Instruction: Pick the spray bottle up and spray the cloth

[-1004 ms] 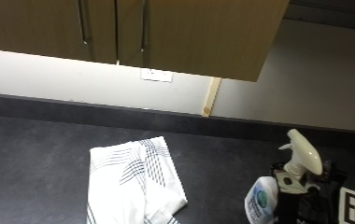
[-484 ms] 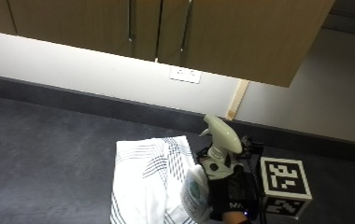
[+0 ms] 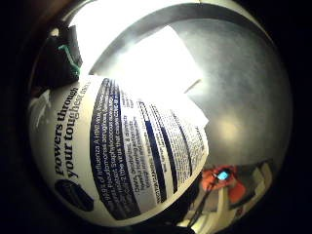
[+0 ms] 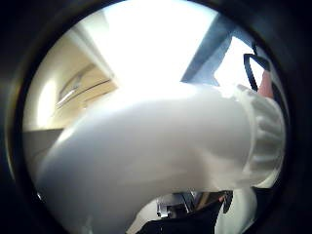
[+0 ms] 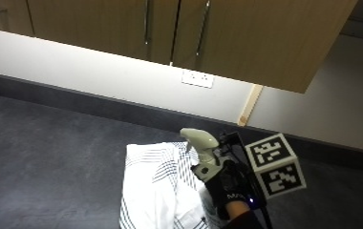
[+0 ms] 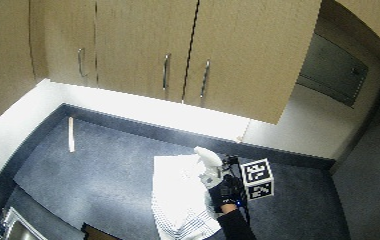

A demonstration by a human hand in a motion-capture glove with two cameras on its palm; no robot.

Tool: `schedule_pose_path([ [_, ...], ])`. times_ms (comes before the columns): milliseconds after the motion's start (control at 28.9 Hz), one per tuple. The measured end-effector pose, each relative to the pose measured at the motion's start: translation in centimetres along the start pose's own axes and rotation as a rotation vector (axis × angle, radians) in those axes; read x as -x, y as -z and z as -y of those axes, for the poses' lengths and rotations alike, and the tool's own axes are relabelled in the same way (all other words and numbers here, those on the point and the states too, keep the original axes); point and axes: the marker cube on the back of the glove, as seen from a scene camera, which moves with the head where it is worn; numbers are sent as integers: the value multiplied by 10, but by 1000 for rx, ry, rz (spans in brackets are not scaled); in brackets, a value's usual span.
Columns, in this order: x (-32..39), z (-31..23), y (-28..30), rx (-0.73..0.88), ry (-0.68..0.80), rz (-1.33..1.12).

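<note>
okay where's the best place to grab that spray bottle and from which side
Grip the spray bottle at its narrow neck, just under the trigger head, coming from the back, opposite the nozzle. It stands upright with the nozzle aimed over the striped cloth, and the gloved right hand already wraps it there, which likely leaves a finger free for the trigger.

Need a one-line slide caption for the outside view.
Gloved right hand holds the spray bottle over the striped cloth on the dark counter.
</note>
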Motion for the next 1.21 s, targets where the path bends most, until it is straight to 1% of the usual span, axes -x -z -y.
schedule_pose_path([
  [104, -6, 9, -12, 79, -118, -202],
  [277, -24, 26, -34, 149, -306, -538],
  [381, -37, 32, -48, 227, -413, -716],
  [484, -50, 34, -57, 289, -511, -841],
  [623, -64, 34, -60, 275, -591, -929],
  [1004, -71, 33, -62, 271, -563, -886],
  [1107, -66, 31, -59, 247, -516, -821],
  [1211, -59, 31, -52, 185, -427, -704],
])
